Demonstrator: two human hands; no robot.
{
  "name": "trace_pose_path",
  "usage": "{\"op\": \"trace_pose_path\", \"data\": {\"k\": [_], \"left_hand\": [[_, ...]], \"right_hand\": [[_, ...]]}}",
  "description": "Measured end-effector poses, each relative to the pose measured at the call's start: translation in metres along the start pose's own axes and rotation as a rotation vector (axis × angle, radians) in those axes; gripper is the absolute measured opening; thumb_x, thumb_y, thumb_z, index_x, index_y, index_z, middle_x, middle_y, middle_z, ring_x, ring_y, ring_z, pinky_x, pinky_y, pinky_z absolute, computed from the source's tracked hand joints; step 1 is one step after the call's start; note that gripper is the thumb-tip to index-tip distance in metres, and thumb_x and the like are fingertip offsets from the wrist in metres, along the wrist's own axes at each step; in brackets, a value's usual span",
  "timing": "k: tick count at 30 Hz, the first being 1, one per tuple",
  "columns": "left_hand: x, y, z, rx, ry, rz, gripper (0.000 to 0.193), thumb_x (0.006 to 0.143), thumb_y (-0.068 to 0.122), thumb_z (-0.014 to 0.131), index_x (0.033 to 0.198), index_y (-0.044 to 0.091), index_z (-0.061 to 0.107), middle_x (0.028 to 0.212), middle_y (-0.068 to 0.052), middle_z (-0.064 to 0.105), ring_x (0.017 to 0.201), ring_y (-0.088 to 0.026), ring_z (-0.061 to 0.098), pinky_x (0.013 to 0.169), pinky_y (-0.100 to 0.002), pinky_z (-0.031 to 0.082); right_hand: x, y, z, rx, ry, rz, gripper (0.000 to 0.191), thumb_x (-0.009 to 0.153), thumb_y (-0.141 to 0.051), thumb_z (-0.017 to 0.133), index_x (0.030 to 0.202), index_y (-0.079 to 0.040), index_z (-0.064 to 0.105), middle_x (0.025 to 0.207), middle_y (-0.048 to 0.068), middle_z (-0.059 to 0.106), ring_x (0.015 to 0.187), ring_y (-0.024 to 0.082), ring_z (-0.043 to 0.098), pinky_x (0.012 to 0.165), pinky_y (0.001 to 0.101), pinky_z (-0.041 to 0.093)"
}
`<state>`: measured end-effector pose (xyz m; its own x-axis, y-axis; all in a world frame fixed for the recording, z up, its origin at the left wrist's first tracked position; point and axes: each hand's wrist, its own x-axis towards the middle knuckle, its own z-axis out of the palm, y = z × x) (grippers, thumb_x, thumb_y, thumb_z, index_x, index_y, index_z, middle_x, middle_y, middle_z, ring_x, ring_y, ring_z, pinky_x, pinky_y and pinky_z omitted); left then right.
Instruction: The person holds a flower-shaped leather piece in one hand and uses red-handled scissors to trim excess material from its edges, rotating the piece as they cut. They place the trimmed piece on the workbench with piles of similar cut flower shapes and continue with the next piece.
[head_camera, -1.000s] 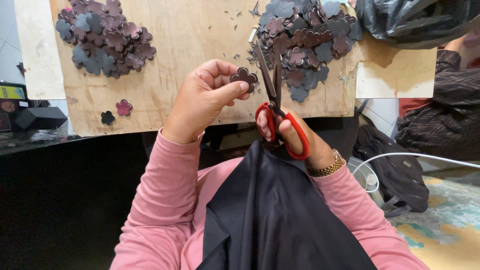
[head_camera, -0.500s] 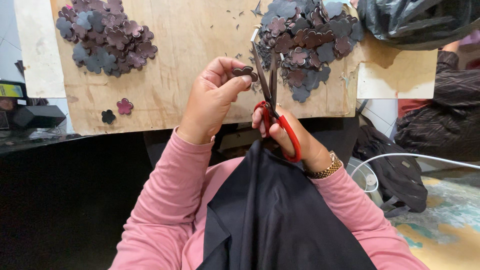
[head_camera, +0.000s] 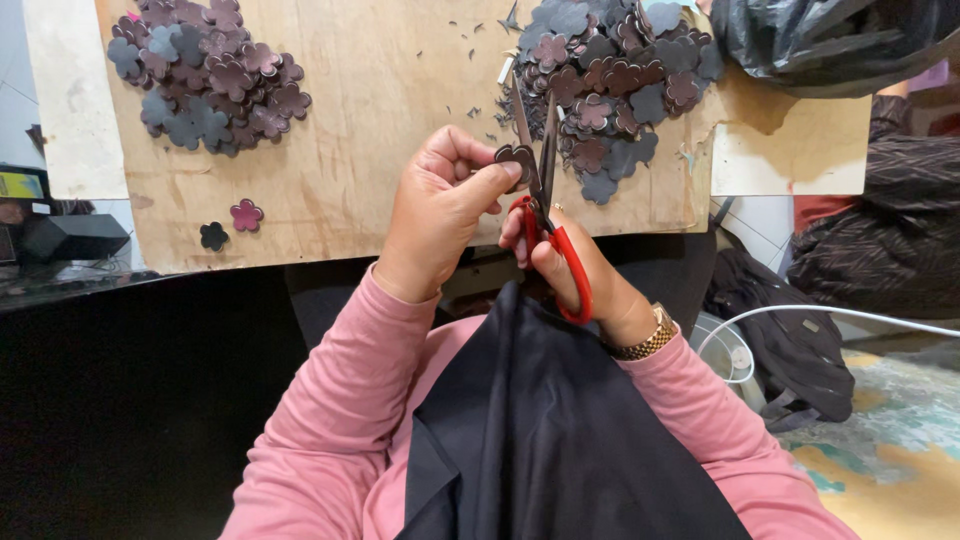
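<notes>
My left hand (head_camera: 440, 215) pinches a small dark flower-shaped leather piece (head_camera: 513, 157) between thumb and fingers, just above the near edge of a wooden board (head_camera: 385, 90). My right hand (head_camera: 570, 270) grips red-handled scissors (head_camera: 545, 215), fingers through the loops. The blades point up and away, slightly apart, with the flower piece at their left side. Both hands hover above my lap, where a black cloth (head_camera: 560, 440) lies.
A heap of dark flower cut-outs (head_camera: 210, 85) lies at the board's far left, a second heap (head_camera: 615, 80) at the far right. Two single flowers (head_camera: 230, 225) sit near the left front edge. A black plastic bag (head_camera: 830, 40), dark bag (head_camera: 790, 330) and white cable (head_camera: 850, 312) are at right.
The flower piece has been turned in my left fingers and sits closer against the scissor blades. Both hands stay in nearly the same place.
</notes>
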<state>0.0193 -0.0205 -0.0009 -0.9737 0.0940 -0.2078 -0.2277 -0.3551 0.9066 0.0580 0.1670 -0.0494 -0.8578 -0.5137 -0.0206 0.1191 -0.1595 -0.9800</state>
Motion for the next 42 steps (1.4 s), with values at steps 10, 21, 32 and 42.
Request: {"op": "trace_pose_path", "data": {"k": [10, 21, 32, 42], "left_hand": [[-0.004, 0.004, 0.018, -0.069, -0.050, 0.027, 0.013, 0.092, -0.001, 0.070, 0.104, 0.002, 0.065, 0.095, -0.003, 0.071, 0.086, -0.007, 0.067, 0.080, -0.023, 0.055], [-0.009, 0.014, 0.013, -0.022, -0.128, -0.104, 0.008, 0.094, 0.001, 0.068, 0.101, 0.000, 0.064, 0.084, -0.006, 0.071, 0.062, -0.008, 0.061, 0.057, -0.024, 0.053], [-0.007, 0.010, 0.008, 0.042, -0.078, -0.037, 0.006, 0.097, 0.004, 0.070, 0.096, 0.000, 0.065, 0.090, -0.005, 0.072, 0.082, -0.009, 0.066, 0.077, -0.024, 0.055], [-0.007, 0.008, 0.012, 0.012, -0.049, -0.023, 0.007, 0.095, 0.002, 0.070, 0.098, -0.001, 0.065, 0.101, -0.008, 0.073, 0.089, -0.011, 0.068, 0.082, -0.026, 0.057]], "right_hand": [[-0.003, -0.002, -0.003, -0.086, 0.084, 0.017, 0.077, 0.094, -0.075, 0.057, 0.120, -0.003, 0.055, 0.102, 0.002, 0.056, 0.087, 0.009, 0.052, 0.077, 0.0228, 0.047], [-0.004, -0.017, -0.002, -0.030, -0.016, -0.028, 0.086, 0.093, -0.083, 0.051, 0.123, -0.003, 0.055, 0.107, 0.003, 0.059, 0.092, 0.011, 0.052, 0.082, 0.0256, 0.047], [-0.002, -0.026, -0.001, -0.110, -0.038, -0.048, 0.086, 0.095, -0.082, 0.046, 0.123, -0.002, 0.055, 0.106, 0.003, 0.059, 0.092, 0.011, 0.052, 0.083, 0.0269, 0.048], [-0.001, -0.025, 0.001, -0.098, -0.029, -0.027, 0.082, 0.095, -0.081, 0.046, 0.116, -0.002, 0.054, 0.095, 0.002, 0.054, 0.084, 0.011, 0.051, 0.075, 0.0252, 0.047]]}}
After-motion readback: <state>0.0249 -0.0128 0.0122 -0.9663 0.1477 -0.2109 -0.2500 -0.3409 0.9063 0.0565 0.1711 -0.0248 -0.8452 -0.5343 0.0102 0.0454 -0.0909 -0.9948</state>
